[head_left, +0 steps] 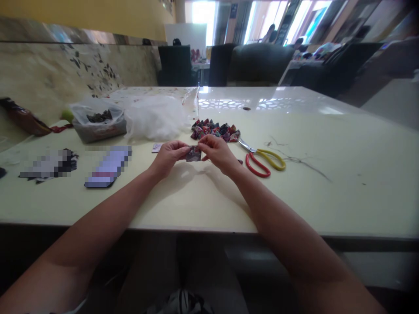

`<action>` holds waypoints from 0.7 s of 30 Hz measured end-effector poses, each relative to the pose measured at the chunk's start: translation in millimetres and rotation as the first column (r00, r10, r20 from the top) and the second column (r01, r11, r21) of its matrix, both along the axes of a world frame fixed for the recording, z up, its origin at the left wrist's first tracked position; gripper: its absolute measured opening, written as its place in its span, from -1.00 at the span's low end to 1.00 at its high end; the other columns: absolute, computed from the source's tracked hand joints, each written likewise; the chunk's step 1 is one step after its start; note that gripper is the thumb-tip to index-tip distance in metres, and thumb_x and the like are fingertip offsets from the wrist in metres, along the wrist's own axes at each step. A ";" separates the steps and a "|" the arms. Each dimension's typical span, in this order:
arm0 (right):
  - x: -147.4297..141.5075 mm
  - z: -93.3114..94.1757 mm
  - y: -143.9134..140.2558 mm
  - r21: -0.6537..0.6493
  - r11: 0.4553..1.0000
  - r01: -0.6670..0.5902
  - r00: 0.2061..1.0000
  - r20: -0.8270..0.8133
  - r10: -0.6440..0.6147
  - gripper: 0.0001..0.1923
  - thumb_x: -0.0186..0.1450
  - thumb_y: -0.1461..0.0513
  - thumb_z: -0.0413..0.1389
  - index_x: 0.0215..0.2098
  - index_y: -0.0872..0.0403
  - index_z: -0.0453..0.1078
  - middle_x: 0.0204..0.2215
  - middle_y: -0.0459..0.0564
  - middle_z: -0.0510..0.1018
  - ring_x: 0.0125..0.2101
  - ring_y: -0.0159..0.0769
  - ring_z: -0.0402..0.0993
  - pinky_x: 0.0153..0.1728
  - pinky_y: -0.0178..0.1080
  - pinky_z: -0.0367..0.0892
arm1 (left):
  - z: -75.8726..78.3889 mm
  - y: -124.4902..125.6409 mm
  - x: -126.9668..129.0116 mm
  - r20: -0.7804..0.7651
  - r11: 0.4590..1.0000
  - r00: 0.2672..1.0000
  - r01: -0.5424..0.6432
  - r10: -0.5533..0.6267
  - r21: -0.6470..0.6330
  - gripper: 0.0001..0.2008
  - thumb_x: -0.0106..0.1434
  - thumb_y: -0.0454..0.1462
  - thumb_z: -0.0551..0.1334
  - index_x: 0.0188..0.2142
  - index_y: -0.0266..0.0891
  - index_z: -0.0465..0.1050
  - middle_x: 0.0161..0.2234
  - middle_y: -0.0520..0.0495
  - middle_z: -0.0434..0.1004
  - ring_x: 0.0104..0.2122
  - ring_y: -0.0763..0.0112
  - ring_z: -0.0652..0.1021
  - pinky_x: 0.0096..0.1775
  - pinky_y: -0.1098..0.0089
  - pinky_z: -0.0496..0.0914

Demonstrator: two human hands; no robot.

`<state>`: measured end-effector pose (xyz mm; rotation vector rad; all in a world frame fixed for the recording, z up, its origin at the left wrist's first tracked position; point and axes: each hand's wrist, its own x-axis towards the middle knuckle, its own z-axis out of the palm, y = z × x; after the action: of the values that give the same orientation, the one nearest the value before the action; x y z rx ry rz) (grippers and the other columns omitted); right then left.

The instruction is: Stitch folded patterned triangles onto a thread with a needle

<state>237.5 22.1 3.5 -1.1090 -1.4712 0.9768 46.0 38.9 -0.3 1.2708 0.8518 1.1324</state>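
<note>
two hands meet above the table point(203, 205), a little in from its near edge. left hand point(168, 156) and right hand point(216, 152) each pinch one side of a small patterned fabric piece point(194, 153), fingertips closed on it; the piece is held between them, just over the tabletop. whether it touches the surface cannot be told.

open room: the near strip of table between the forearms and the front edge is bare, and the right half lies mostly open, with only loose threads point(304, 161) scattered on it. scissors point(263, 160) with one red and one yellow handle lie just right of the right hand, blades pointing back toward a pile of folded fabric pieces point(215, 130), which sits just behind the hands.

left side is more crowded: a phone point(108, 168) lies flat near the left forearm, and dark scraps point(49, 165) lie further left, near the table's left edge.

containers: a clear plastic bag point(98, 120) at back left holds a tray with dark pieces inside. beside it, touching or nearly so, lies a mound of white stuffing point(157, 115). a green ball point(67, 115) shows behind the bag. dark chairs point(252, 63) stand beyond the far edge.
</note>
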 end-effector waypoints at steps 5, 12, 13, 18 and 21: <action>3.2 5.2 -1.7 0.183 0.976 0.122 0.983 0.114 -0.144 -0.81 0.36 0.28 0.13 -0.40 0.01 0.25 -0.42 -0.10 0.39 -0.38 -0.34 0.31 -0.32 -0.25 0.37 | -2.5 2.4 -3.1 -0.083 0.991 0.994 -0.065 0.075 0.114 -0.68 -0.03 -0.13 0.59 -0.41 -0.27 0.61 -0.45 -0.03 0.63 -0.42 0.43 0.56 -0.23 0.33 0.47; -0.4 16.4 -12.1 0.302 0.950 0.080 0.927 0.328 -0.182 -0.83 0.26 0.37 0.23 -0.47 0.07 0.42 -0.45 -0.11 0.40 -0.35 -0.31 0.35 -0.21 -0.21 0.24 | -2.9 1.5 -1.5 -0.086 0.985 0.994 -0.054 0.068 0.163 -0.69 0.01 -0.12 0.57 -0.42 -0.27 0.59 -0.44 -0.06 0.63 -0.42 0.40 0.56 -0.25 0.31 0.46; -1.1 16.3 -12.2 0.292 0.953 0.080 0.924 0.338 -0.181 -0.84 0.26 0.36 0.24 -0.47 0.08 0.44 -0.45 -0.12 0.40 -0.37 -0.33 0.34 -0.22 -0.22 0.22 | -2.5 1.2 -1.1 -0.079 0.986 0.995 -0.052 0.066 0.159 -0.69 0.00 -0.12 0.57 -0.42 -0.27 0.59 -0.44 -0.06 0.63 -0.42 0.39 0.56 -0.25 0.31 0.47; -1.6 14.5 -11.1 0.292 0.952 0.088 0.917 0.350 -0.192 -0.84 0.28 0.34 0.25 -0.47 0.08 0.48 -0.47 -0.13 0.42 -0.39 -0.35 0.32 -0.25 -0.24 0.19 | 0.2 -0.7 -0.2 -0.053 0.989 0.997 -0.040 0.048 0.142 -0.67 -0.03 -0.11 0.57 -0.42 -0.28 0.60 -0.45 -0.06 0.62 -0.43 0.39 0.56 -0.26 0.31 0.47; -1.6 13.8 -10.5 0.287 0.954 0.080 0.917 0.354 -0.184 -0.85 0.28 0.31 0.27 -0.45 0.08 0.50 -0.48 -0.13 0.44 -0.40 -0.35 0.32 -0.27 -0.25 0.19 | 1.4 -1.7 0.2 -0.046 0.989 0.998 -0.030 0.038 0.145 -0.67 -0.02 -0.11 0.58 -0.42 -0.28 0.61 -0.46 -0.06 0.62 -0.44 0.41 0.55 -0.28 0.33 0.45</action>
<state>235.9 11.6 17.3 -1.2222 -1.7492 0.4620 46.2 37.2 1.1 1.4126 0.8427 1.2121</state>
